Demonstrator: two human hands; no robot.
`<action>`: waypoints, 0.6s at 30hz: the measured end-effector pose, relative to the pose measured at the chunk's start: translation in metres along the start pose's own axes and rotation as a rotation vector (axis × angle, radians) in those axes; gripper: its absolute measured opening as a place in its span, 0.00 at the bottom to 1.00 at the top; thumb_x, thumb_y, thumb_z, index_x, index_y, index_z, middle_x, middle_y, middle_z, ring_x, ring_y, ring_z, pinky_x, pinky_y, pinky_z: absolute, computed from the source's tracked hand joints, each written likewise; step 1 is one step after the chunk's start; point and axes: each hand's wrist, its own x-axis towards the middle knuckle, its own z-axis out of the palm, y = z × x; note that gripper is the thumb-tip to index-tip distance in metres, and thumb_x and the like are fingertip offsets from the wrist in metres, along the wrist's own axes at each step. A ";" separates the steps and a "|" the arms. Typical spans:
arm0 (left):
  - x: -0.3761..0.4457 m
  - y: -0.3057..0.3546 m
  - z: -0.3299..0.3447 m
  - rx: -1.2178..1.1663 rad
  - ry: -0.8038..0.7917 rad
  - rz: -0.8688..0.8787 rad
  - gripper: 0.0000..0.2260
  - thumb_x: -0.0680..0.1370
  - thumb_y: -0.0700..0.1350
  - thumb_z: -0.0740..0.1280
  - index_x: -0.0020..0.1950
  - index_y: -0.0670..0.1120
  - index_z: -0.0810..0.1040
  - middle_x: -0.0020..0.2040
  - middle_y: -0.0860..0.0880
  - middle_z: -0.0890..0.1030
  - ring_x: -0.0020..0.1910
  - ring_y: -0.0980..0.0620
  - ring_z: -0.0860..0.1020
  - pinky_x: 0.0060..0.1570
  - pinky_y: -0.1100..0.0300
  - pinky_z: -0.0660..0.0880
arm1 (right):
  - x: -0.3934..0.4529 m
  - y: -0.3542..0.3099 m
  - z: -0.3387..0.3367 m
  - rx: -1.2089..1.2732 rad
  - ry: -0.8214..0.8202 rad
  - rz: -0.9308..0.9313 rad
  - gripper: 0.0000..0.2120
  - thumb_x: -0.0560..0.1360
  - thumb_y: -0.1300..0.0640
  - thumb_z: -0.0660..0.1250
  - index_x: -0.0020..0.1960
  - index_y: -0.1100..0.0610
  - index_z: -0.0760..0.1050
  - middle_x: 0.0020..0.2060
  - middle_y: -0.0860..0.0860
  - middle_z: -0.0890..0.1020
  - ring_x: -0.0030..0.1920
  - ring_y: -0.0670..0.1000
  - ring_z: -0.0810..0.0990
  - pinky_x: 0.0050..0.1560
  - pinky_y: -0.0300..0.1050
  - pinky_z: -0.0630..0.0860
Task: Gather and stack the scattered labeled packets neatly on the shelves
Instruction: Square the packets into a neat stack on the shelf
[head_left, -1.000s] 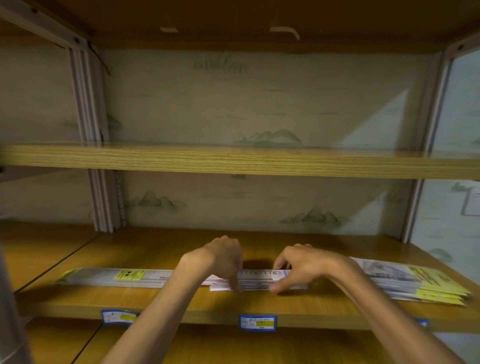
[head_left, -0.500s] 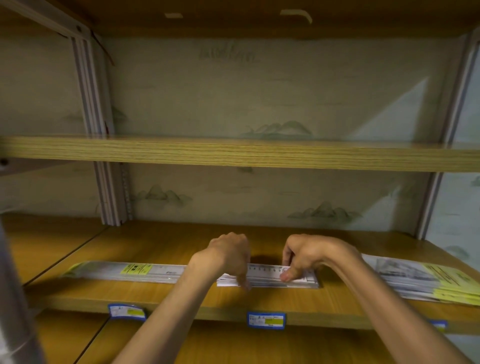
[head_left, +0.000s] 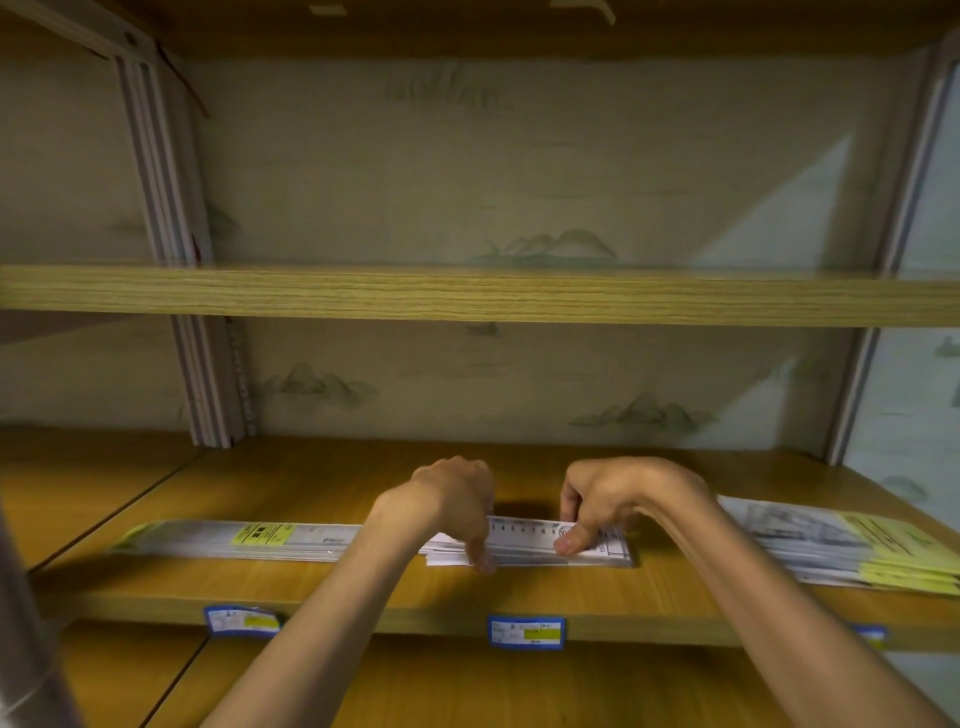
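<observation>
- My left hand (head_left: 457, 499) sits on the middle of the ruler packets (head_left: 550, 540), fingers curled down, one fingertip pressing at the front edge of the stack. Looks like it's squaring the edge, not lifting.
- My right hand (head_left: 613, 499) pinches the same stack near its right end, thumb on top over the printed scale, fingers behind the back edge.
- So both hands have a grip on the packets; neither is slack.
- The ruler packets lie flat on the lower shelf (head_left: 311, 483), near its front edge, running left to right. The yellow label (head_left: 262, 534) shows on the left part.
- A second pile of packets (head_left: 841, 545) lies at the right end of the same shelf, well apart from my hands, fanned and not squared. It has yellow ends.
- Handling guess: long, thin, flat and light. Probably stiff along the length if rulers are inside, but the sleeves look glossy, so layers likely slide over each other.
- Best hold, I think: both hands spread toward the two ends, thumbs on top and fingers under, so the stack doesn't sag or fan out.
- Pinching only at the centre risks the bottom packets slipping free.
- For tidying, tapping the long front edge against the shelf should line them up.
- Price tags (head_left: 525, 630) are on the shelf lip below the stack.
- The upper shelf (head_left: 467, 296) shows no packets from this angle.
</observation>
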 end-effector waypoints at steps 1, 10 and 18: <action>0.000 0.000 -0.001 -0.009 -0.012 0.002 0.26 0.69 0.51 0.79 0.64 0.45 0.78 0.58 0.49 0.79 0.53 0.48 0.77 0.53 0.56 0.77 | -0.001 -0.001 -0.001 -0.002 -0.002 -0.002 0.17 0.68 0.48 0.78 0.53 0.54 0.81 0.51 0.49 0.83 0.54 0.52 0.79 0.58 0.51 0.79; -0.001 0.003 -0.007 0.000 -0.111 0.041 0.26 0.72 0.50 0.77 0.67 0.44 0.75 0.62 0.47 0.77 0.58 0.47 0.76 0.55 0.57 0.75 | -0.010 -0.005 0.000 0.039 -0.013 0.015 0.17 0.68 0.51 0.78 0.53 0.56 0.80 0.48 0.49 0.83 0.44 0.48 0.77 0.37 0.41 0.71; -0.001 0.000 -0.003 -0.011 -0.118 0.046 0.25 0.73 0.49 0.76 0.67 0.46 0.73 0.62 0.47 0.77 0.59 0.47 0.75 0.55 0.58 0.75 | -0.014 -0.003 0.005 0.028 0.010 -0.025 0.15 0.69 0.50 0.77 0.52 0.55 0.80 0.51 0.50 0.83 0.54 0.50 0.80 0.59 0.48 0.78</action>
